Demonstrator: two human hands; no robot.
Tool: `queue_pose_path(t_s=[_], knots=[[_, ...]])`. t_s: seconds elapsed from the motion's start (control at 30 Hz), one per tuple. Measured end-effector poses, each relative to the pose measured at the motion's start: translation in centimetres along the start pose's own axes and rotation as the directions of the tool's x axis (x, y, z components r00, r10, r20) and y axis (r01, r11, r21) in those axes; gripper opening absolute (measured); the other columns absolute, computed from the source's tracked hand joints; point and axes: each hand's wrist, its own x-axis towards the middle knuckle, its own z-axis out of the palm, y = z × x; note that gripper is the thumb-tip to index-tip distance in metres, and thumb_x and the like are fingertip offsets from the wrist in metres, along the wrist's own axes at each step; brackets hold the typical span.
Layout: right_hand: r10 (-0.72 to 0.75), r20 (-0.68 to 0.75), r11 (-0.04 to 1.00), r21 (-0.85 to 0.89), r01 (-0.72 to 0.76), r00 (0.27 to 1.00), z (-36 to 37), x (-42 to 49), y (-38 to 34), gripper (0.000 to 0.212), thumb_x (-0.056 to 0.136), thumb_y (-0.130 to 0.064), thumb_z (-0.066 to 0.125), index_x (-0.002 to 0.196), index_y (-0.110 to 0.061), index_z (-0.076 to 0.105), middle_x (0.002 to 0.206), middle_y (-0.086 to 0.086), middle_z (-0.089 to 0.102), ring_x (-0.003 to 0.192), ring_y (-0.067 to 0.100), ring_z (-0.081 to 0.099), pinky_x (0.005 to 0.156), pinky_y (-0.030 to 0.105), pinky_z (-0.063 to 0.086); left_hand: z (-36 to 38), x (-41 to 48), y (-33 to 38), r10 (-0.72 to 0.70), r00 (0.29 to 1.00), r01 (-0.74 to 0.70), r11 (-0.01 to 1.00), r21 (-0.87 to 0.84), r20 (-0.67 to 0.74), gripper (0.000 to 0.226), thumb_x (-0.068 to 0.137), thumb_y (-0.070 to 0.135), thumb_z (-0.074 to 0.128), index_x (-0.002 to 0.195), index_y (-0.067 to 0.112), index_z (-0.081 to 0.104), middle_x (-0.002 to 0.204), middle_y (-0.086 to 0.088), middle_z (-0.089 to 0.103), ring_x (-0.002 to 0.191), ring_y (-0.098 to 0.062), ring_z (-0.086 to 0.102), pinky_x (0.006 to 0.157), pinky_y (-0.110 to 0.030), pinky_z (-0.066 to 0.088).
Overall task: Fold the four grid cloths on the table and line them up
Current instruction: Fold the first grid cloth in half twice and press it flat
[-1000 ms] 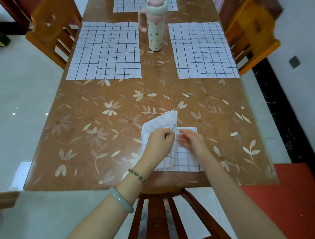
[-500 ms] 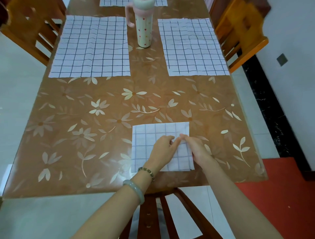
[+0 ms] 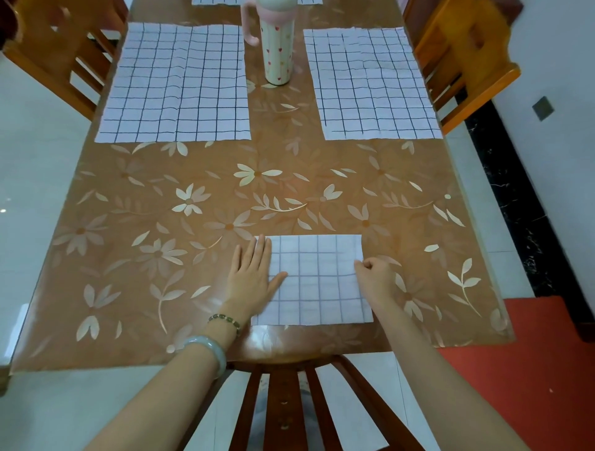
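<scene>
A folded white grid cloth [image 3: 317, 283] lies flat near the table's front edge. My left hand [image 3: 252, 278] presses flat on its left edge, fingers straight. My right hand [image 3: 375, 278] rests at the cloth's right edge with curled fingers; whether it pinches the edge is unclear. Two unfolded grid cloths lie further back: one on the left [image 3: 177, 83], one on the right [image 3: 370, 83]. A strip of another grid cloth [image 3: 219, 2] shows at the far edge.
A tall pink-lidded bottle with heart dots [image 3: 277, 48] stands between the two unfolded cloths. The table [image 3: 161, 225] has a brown floral cover. Wooden chairs stand at the left [image 3: 58, 58], right [image 3: 467, 58] and just below the front edge [image 3: 289, 402].
The lifted corner was laid down and the cloth now lies as a flat rectangle. My hands moved apart from its centre to its left and right edges.
</scene>
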Motion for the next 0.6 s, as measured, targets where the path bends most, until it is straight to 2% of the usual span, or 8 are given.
queue_pose_path(t_s=[0.17, 0.2, 0.27, 0.37, 0.4, 0.47, 0.53, 0.6], knots=[[-0.042, -0.002, 0.983, -0.179, 0.041, 0.999, -0.3, -0.1, 0.1, 0.036, 0.092, -0.029, 0.047, 0.058, -0.018, 0.041, 0.051, -0.003, 0.038, 0.048, 0.014, 0.036, 0.051, 0.025, 0.029, 0.2, -0.1, -0.3, 0.009, 1.000, -0.009, 1.000, 0.002, -0.007, 0.078, 0.096, 0.060, 0.019, 0.149, 0.002, 0.026, 0.156, -0.013, 0.027, 0.144, -0.028, 0.026, 0.116, -0.047, 0.010], [-0.060, -0.008, 0.975, -0.214, 0.057, 0.998, -0.4, -0.3, 0.0, 0.030, 0.092, -0.028, 0.048, 0.064, -0.017, 0.046, 0.056, -0.002, 0.042, 0.051, 0.014, 0.039, 0.051, 0.023, 0.029, 0.2, -0.1, -0.3, 0.007, 1.000, -0.007, 1.000, -0.005, -0.011, 0.079, 0.096, 0.060, 0.018, 0.149, 0.002, 0.026, 0.156, -0.013, 0.028, 0.144, -0.028, 0.026, 0.116, -0.047, 0.010], [-0.112, -0.041, 0.955, -0.282, 0.096, 0.993, -0.4, -0.9, -0.6, 0.011, 0.090, -0.024, 0.053, 0.088, -0.013, 0.054, 0.080, 0.001, 0.054, 0.067, 0.014, 0.047, 0.054, 0.024, 0.035, 0.4, -0.1, -0.3, 0.006, 1.000, -0.006, 1.000, -0.018, -0.026, 0.079, 0.096, 0.060, 0.018, 0.149, 0.002, 0.027, 0.155, -0.014, 0.028, 0.144, -0.028, 0.026, 0.116, -0.047, 0.012], [-0.433, -0.171, 0.820, -0.483, 0.308, 0.885, 1.4, -1.0, -0.9, 0.031, 0.085, -0.020, 0.060, 0.113, -0.008, 0.055, 0.109, 0.011, 0.055, 0.092, 0.023, 0.051, 0.076, 0.037, 0.048, 0.5, -0.1, -0.3, 0.010, 0.999, -0.011, 1.000, -0.021, -0.051, 0.078, 0.095, 0.060, 0.019, 0.149, 0.004, 0.028, 0.156, -0.013, 0.029, 0.145, -0.029, 0.024, 0.116, -0.049, 0.011], [-0.538, -0.154, 0.765, -0.502, 0.404, 0.829, 2.6, -1.0, -1.3, 0.032, 0.085, -0.017, 0.057, 0.115, -0.007, 0.056, 0.117, 0.014, 0.056, 0.101, 0.028, 0.053, 0.085, 0.042, 0.047, 0.6, -0.1, -0.3, 0.008, 0.998, -0.010, 1.000, -0.026, -0.058, 0.078, 0.095, 0.060, 0.019, 0.149, 0.004, 0.029, 0.155, -0.013, 0.029, 0.145, -0.030, 0.025, 0.116, -0.050, 0.011], [-0.681, -0.009, 0.656, -0.453, 0.604, 0.733, 5.1, -1.5, -3.0, 0.035, 0.088, -0.013, 0.046, 0.119, -0.006, 0.058, 0.131, 0.018, 0.052, 0.121, 0.034, 0.048, 0.101, 0.045, 0.038, 0.6, 0.0, -0.1, 0.004, 0.998, -0.007, 0.999, -0.042, -0.066, 0.078, 0.095, 0.060, 0.020, 0.149, 0.005, 0.030, 0.155, -0.014, 0.030, 0.144, -0.031, 0.026, 0.116, -0.051, 0.011], [-0.731, 0.165, 0.556, -0.419, 0.718, 0.662, 7.5, -1.9, -4.4, 0.041, 0.089, -0.013, 0.040, 0.127, -0.003, 0.054, 0.140, 0.021, 0.045, 0.133, 0.036, 0.038, 0.108, 0.048, 0.032, 0.5, 0.2, 0.1, 0.008, 0.998, -0.011, 0.999, -0.051, -0.064, 0.077, 0.096, 0.060, 0.018, 0.148, 0.006, 0.031, 0.154, -0.015, 0.030, 0.143, -0.033, 0.028, 0.115, -0.052, 0.013], [-0.706, 0.281, 0.490, -0.470, 0.734, 0.650, 9.3, -1.6, -4.8, 0.047, 0.092, -0.019, 0.033, 0.135, -0.004, 0.048, 0.146, 0.020, 0.040, 0.138, 0.034, 0.033, 0.112, 0.049, 0.027, 0.4, 0.4, 0.1, 0.028, 0.998, -0.031, 0.998, -0.049, -0.055, 0.077, 0.097, 0.059, 0.010, 0.147, 0.005, 0.032, 0.154, -0.016, 0.031, 0.142, -0.033, 0.029, 0.114, -0.052, 0.015]])
